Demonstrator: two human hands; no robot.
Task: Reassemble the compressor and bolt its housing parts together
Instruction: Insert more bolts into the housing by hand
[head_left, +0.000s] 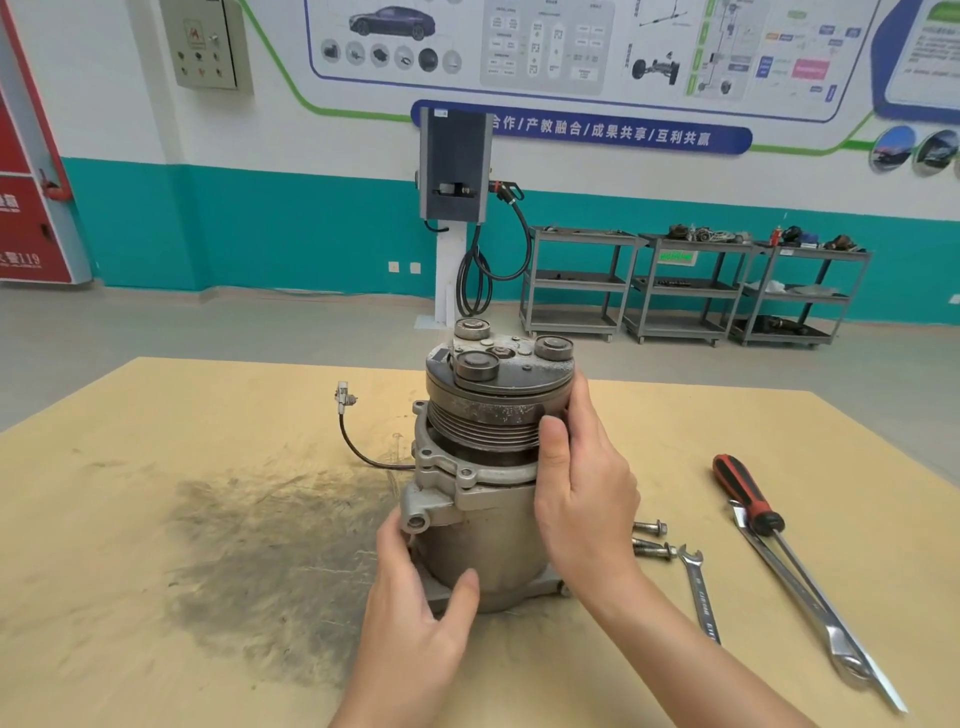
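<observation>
Head view, from my remote seat, nearest first: my left hand (415, 613) cups the lower body of the compressor (488, 467), its fingers (400, 540) curled round the far-left side below a mounting ear and the thumb pressed on the front of the housing. Just above, my right hand (587, 499) wraps the right flank, thumb against the grooved pulley (483, 421) and the other fingers curled behind the clutch rim, so both hands hold the unit rather than hang loose. The compressor stands upright on the desk (156, 597), pulley end up, between my two sets of fingers.

Right of my right-hand fingers lie two bolts (652, 540), then a small open-end spanner (701, 597), and further right a long spanner (810, 613) crossed by a red-handled screwdriver (748, 499). Left of the left fingers a dark smear (260, 561) stains the desk; beyond it a wire with a plug (344, 397) trails from the housing.

The front flange looks seated on the body but unbolted, I judge. If I twist the top unevenly, the flange holes could slip out of line and a bolt could cross-thread; the tall unit could also tip, and the wire could get pinched at the joint.

Far off stand a charging post (454, 166) and grey carts (685, 286).
</observation>
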